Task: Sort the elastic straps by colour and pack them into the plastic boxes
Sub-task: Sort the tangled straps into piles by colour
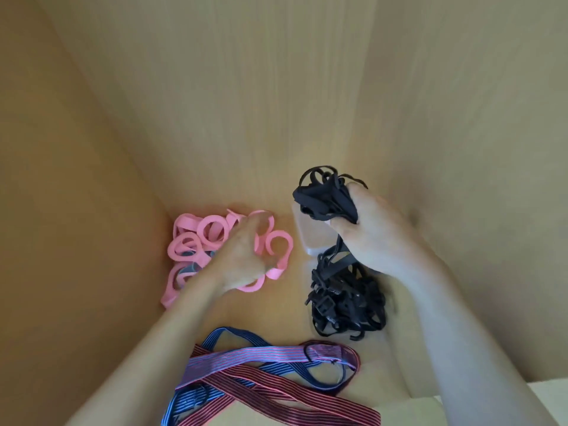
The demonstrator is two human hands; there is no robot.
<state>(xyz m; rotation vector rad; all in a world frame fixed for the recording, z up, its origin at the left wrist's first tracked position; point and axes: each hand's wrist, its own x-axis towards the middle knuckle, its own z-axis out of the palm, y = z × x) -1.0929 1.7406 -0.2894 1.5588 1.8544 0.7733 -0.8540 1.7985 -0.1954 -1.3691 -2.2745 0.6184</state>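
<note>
Head view, one frame, some motion blur on both hands.

Work area: light wooden surface [293, 305], closed in by a wooden back wall [246, 103] and a side wall [76, 210] on the left.

Pink straps [196, 241]: a loose heap of curled loops in the far left corner, against the side wall. A grey patch shows through the heap; I cannot identify it.

Left hand [242, 256]: lies on top of the pink heap, back of the hand to the camera, fingers [253, 224] pointing away into the loops. The blur hides whether they grip a strap or only rest there; cannot tell.

Right hand [378, 232]: raised, fingers and thumb curled tight around a bunch of black straps [322, 195]. Loops stick out of the top of the fist.

Clear plastic box [310, 238]: translucent, just under and behind the held bunch, between the pink heap and the right hand. How much is inside cannot be made out.

Black pile [344, 299]: a tangle with buckles, on the surface near the right wrist. Strands run from the fist down into it.

Striped straps [261, 373]: blue, purple-pink and red-black bands, lying crossed over each other at the near edge, between the forearms, outside any box.
</note>
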